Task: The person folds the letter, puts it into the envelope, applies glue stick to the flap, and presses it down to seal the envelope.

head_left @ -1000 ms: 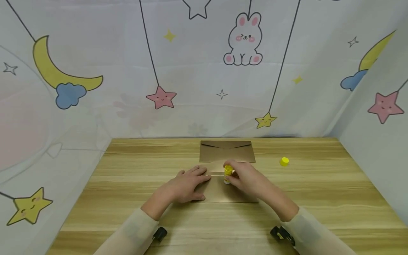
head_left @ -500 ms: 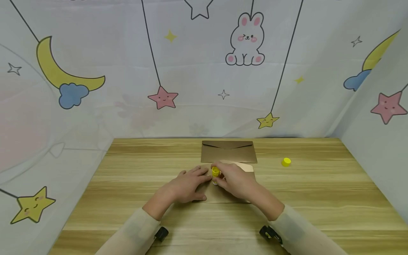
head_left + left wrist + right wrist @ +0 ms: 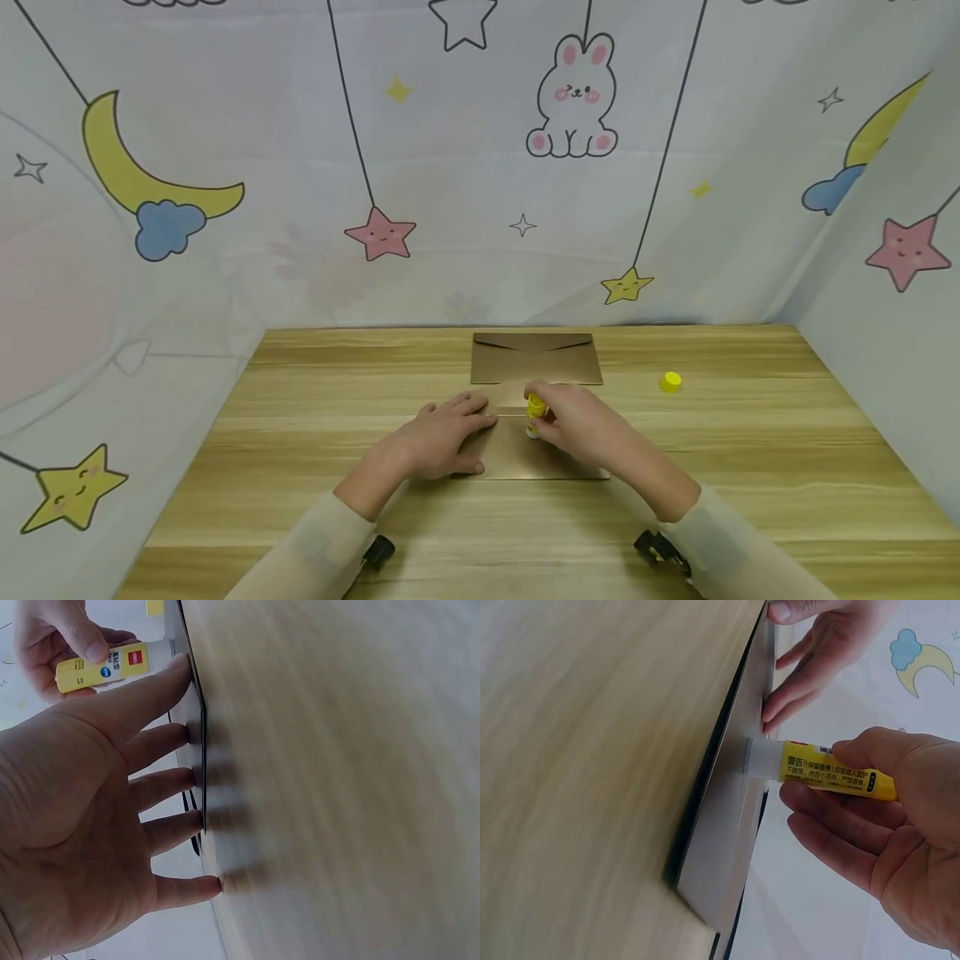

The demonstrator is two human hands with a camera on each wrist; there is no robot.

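Note:
A brown envelope (image 3: 555,458) lies on the table with its flap (image 3: 510,396) folded back on the far side. My left hand (image 3: 442,437) rests on its left part, fingers straight and spread, fingertips pressing down, as the left wrist view shows. My right hand (image 3: 588,421) grips a yellow glue stick (image 3: 840,771) upright between thumb and fingers. In the right wrist view the white end (image 3: 763,759) of the glue stick meets the envelope's surface, close to the flap fold.
Just behind lies a second brown envelope (image 3: 536,364). A yellow cap (image 3: 671,382) sits on the wooden table (image 3: 300,400) at the right. A white cloth (image 3: 450,167) printed with stars, moons and a rabbit hangs along the table's back and sides.
My right hand slid the glue stick left across the envelope, then back right to about where it was a second ago. My left hand has stayed in place.

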